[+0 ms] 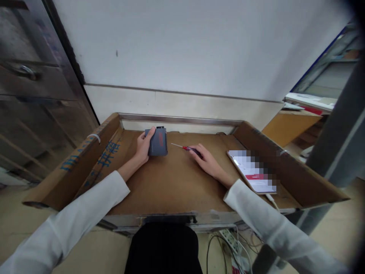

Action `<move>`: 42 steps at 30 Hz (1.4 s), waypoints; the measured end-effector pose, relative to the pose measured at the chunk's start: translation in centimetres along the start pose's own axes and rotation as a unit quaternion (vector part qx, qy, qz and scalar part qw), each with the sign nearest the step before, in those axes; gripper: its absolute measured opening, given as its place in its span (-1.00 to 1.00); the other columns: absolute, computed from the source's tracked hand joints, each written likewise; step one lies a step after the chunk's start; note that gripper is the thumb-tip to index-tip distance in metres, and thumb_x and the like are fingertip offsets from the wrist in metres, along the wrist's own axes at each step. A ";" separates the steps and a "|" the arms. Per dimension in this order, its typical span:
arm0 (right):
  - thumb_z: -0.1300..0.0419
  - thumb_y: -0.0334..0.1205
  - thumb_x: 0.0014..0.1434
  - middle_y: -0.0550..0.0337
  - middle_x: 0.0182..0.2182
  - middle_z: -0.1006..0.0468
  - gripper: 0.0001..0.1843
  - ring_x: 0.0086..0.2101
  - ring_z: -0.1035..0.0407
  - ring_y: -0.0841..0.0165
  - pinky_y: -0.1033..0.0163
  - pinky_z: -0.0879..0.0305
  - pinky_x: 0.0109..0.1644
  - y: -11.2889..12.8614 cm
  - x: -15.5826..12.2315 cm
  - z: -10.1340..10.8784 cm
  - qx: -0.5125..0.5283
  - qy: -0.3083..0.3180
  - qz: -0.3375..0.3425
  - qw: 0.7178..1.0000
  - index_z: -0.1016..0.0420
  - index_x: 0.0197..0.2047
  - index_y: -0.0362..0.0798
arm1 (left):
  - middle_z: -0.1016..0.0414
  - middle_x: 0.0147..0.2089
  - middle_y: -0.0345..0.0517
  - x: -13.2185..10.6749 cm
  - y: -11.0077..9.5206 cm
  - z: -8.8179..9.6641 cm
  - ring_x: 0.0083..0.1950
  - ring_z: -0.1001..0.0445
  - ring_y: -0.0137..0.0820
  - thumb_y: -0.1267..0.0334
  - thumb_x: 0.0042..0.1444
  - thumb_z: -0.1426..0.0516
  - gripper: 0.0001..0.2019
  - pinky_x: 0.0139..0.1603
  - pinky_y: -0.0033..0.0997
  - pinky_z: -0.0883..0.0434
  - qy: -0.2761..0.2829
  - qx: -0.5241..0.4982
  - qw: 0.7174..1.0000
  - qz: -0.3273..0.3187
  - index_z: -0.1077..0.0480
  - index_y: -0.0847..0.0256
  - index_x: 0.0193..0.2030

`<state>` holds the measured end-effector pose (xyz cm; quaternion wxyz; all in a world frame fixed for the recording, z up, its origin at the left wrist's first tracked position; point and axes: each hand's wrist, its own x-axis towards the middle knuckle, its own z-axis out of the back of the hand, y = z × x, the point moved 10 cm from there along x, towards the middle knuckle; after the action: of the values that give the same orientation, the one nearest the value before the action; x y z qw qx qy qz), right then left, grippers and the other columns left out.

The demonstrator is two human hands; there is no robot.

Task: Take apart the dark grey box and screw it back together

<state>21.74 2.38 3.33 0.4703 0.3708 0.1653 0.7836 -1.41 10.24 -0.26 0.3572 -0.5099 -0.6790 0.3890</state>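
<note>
My left hand (pixel 144 144) is closed around the left side of a dark grey box-shaped device (pixel 157 142), thumb across its top. Red marking shows on the device's face, a row of slots runs down its right edge, and a black connector sits on top. To the right, my right hand (pixel 205 159) is wrapped round the handle of a screwdriver (pixel 188 148) with a red and dark grip. Its thin metal shaft points left toward the device, with a gap between the tip and the device.
Brown cardboard (pixel 173 182) lines the work surface, with raised flaps at left and right. A tablet-like screen (pixel 251 171) lies by the right flap, a white cable (pixel 272 201) plugged into it. Below the front edge are a power strip (pixel 229 241) and loose cords. A white wall stands behind.
</note>
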 end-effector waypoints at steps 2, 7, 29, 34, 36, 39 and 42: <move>0.00 -0.06 0.29 0.09 -0.25 -0.43 -0.70 -0.23 -0.34 0.30 0.15 -0.28 -0.07 -0.3 -0.3 0.3 -0.021 0.002 0.002 1.000 -0.45 -0.07 0.00 | -0.40 -0.52 -0.22 0.1 0.1 0.1 -0.55 -0.33 -0.52 -0.13 -0.27 -0.36 -0.53 -0.51 -0.52 -0.34 -0.001 -0.001 1.000 0.004 -0.40 0.26 -0.46; -0.01 -0.03 0.28 0.08 -0.24 -0.41 -0.68 -0.26 -0.33 0.30 0.15 -0.31 -0.12 -0.5 -0.6 0.0 -0.035 0.010 0.015 0.999 -0.45 -0.04 0.02 | -0.38 -0.53 -0.22 0.3 0.1 0.3 -0.56 -0.32 -0.51 -0.12 -0.25 -0.35 -0.55 -0.53 -0.52 -0.33 -0.004 0.006 1.000 -0.003 -0.38 0.25 -0.48; 0.00 -0.02 0.29 0.10 -0.25 -0.41 -0.67 -0.28 -0.32 0.31 0.17 -0.29 -0.15 -0.2 -0.6 -0.8 -0.044 0.033 0.030 0.998 -0.45 -0.03 0.03 | -0.40 -0.51 -0.20 0.0 -0.2 0.1 -0.54 -0.33 -0.51 -0.12 -0.24 -0.35 -0.54 -0.52 -0.53 -0.31 0.000 0.019 1.000 -0.024 -0.40 0.25 -0.47; 0.00 -0.02 0.29 0.11 -0.27 -0.40 -0.66 -0.29 -0.31 0.32 0.18 -0.28 -0.16 -0.2 -0.5 -0.8 -0.048 0.039 0.028 0.998 -0.46 -0.01 0.03 | -0.41 -0.51 -0.19 0.0 -0.2 0.0 -0.53 -0.33 -0.51 -0.14 -0.24 -0.35 -0.54 -0.53 -0.54 -0.30 0.002 0.018 0.999 -0.026 -0.41 0.25 -0.47; 0.00 -0.02 0.29 0.11 -0.27 -0.40 -0.66 -0.29 -0.31 0.32 0.18 -0.27 -0.15 -0.2 -0.5 -0.8 -0.048 0.038 0.028 0.998 -0.46 -0.02 0.03 | -0.42 -0.50 -0.18 0.0 -0.2 0.0 -0.52 -0.34 -0.49 -0.14 -0.23 -0.34 -0.54 -0.52 -0.52 -0.30 0.002 0.021 0.999 -0.025 -0.41 0.25 -0.46; 0.00 -0.03 0.29 0.11 -0.26 -0.41 -0.68 -0.27 -0.32 0.32 0.17 -0.27 -0.14 -0.1 -0.6 -0.8 -0.044 0.036 0.032 0.998 -0.45 -0.03 0.03 | -0.41 -0.50 -0.18 0.0 -0.2 0.1 -0.52 -0.35 -0.48 -0.12 -0.22 -0.34 -0.56 -0.51 -0.50 -0.30 0.001 0.023 0.999 -0.029 -0.40 0.24 -0.46; 0.00 -0.04 0.29 0.11 -0.26 -0.40 -0.68 -0.28 -0.32 0.33 0.19 -0.27 -0.15 -0.1 -0.6 -0.8 -0.045 0.035 0.034 0.998 -0.45 -0.04 0.02 | -0.41 -0.50 -0.18 0.0 -0.2 0.1 -0.52 -0.34 -0.49 -0.13 -0.22 -0.34 -0.55 -0.51 -0.50 -0.31 0.002 0.023 0.999 -0.031 -0.41 0.25 -0.47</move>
<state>21.41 2.01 2.49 0.4535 0.3267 0.1339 0.8183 -1.57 10.20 -0.14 0.3820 -0.4813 -0.6847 0.3919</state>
